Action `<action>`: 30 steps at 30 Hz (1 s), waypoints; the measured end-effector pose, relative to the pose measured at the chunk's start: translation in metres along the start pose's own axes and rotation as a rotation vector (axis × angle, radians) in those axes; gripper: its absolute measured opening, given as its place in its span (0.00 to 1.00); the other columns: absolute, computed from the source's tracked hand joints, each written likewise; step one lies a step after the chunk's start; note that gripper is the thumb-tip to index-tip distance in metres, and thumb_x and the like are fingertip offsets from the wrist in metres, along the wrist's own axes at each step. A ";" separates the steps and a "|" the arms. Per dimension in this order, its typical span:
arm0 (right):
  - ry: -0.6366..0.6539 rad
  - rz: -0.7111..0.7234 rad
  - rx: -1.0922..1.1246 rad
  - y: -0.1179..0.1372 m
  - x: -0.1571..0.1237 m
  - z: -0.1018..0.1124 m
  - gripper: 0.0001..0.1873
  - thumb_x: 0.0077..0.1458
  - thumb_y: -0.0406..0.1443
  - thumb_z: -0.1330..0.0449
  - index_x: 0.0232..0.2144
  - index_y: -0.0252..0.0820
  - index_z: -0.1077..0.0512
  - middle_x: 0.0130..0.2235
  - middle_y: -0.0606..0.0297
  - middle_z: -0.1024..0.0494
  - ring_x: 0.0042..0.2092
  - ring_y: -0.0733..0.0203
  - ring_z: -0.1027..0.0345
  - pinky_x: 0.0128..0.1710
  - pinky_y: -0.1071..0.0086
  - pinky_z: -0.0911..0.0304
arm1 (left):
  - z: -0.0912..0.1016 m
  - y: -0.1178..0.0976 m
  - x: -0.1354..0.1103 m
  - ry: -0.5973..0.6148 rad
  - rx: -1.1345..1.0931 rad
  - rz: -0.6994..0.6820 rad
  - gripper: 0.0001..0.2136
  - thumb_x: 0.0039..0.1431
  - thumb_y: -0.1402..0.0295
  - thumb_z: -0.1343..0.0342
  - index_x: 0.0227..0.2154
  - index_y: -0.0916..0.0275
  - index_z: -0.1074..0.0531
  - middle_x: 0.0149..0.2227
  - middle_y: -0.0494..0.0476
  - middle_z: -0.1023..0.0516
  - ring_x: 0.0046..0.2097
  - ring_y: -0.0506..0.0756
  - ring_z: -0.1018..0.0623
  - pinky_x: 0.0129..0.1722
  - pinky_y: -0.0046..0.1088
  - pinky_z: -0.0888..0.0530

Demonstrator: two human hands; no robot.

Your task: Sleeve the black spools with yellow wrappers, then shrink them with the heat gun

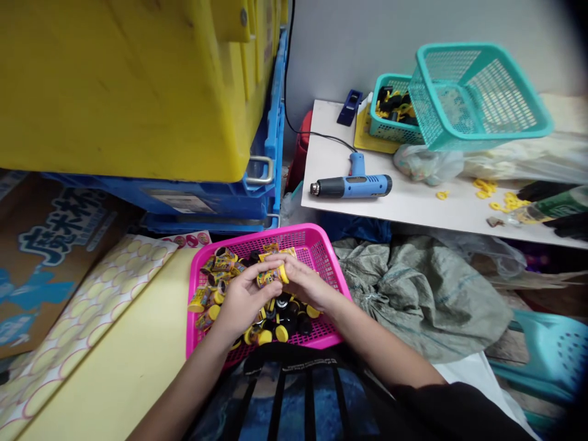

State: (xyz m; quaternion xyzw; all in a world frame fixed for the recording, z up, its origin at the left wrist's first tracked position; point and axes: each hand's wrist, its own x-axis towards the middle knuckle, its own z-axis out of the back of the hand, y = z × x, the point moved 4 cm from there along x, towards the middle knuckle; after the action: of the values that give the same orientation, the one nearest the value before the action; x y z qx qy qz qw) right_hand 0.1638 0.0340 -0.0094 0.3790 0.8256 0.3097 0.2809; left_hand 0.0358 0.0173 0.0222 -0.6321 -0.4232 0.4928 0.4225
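Yellow-capped cylinder (272, 277) sat between both hands, just above a pink plastic basket (316, 237), in the head view. Its printed yellow wrapper faced up, and its cap pointed toward the right hand. The left hand (241, 300) and the right hand (305, 283) closed on it together, the fingers (280, 262) curled over it and gripping it from either side. Beneath them, the basket held a loose heap of similar wrapped cylinders (211, 275) and black-and-yellow parts (289, 321). Beyond the basket stood a white worktop (331, 177) carrying a blue heat gun (351, 185) on its side, its cord running back toward the wall. A teal mesh basket (478, 92) sat tilted on a smaller teal basket (384, 119) filled with black and yellow pieces. Yellow rings (483, 188) lay scattered nearby. A grey-green woven sack (413, 294) lay right of the pink basket, and stacked yellow and blue crates (138, 92) rose on the left.
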 end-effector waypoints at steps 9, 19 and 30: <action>0.025 0.069 0.024 0.004 0.000 0.000 0.24 0.50 0.53 0.37 0.42 0.44 0.29 0.38 0.63 0.26 0.33 0.65 0.33 0.32 0.70 0.33 | 0.012 0.003 0.000 0.056 -0.094 0.129 0.20 0.49 0.59 0.35 0.46 0.58 0.22 0.51 0.61 0.22 0.45 0.60 0.19 0.42 0.33 0.20; 0.041 0.108 -0.033 0.002 0.000 0.003 0.24 0.48 0.52 0.34 0.43 0.46 0.28 0.43 0.63 0.27 0.42 0.62 0.31 0.42 0.67 0.35 | 0.008 -0.006 0.001 0.085 -0.222 0.077 0.15 0.50 0.59 0.37 0.40 0.60 0.21 0.47 0.61 0.20 0.41 0.58 0.19 0.38 0.33 0.20; -0.028 0.203 -0.105 -0.001 0.003 -0.001 0.24 0.48 0.53 0.35 0.42 0.46 0.28 0.44 0.63 0.28 0.47 0.59 0.34 0.49 0.65 0.40 | -0.005 -0.019 0.000 -0.103 0.179 -0.227 0.10 0.42 0.71 0.33 0.32 0.60 0.20 0.37 0.55 0.18 0.43 0.56 0.20 0.47 0.30 0.25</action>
State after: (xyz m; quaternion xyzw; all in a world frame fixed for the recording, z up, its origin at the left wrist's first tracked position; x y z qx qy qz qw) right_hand 0.1608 0.0355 -0.0102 0.4495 0.7616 0.3742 0.2790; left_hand 0.0383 0.0218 0.0409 -0.5138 -0.4677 0.5095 0.5076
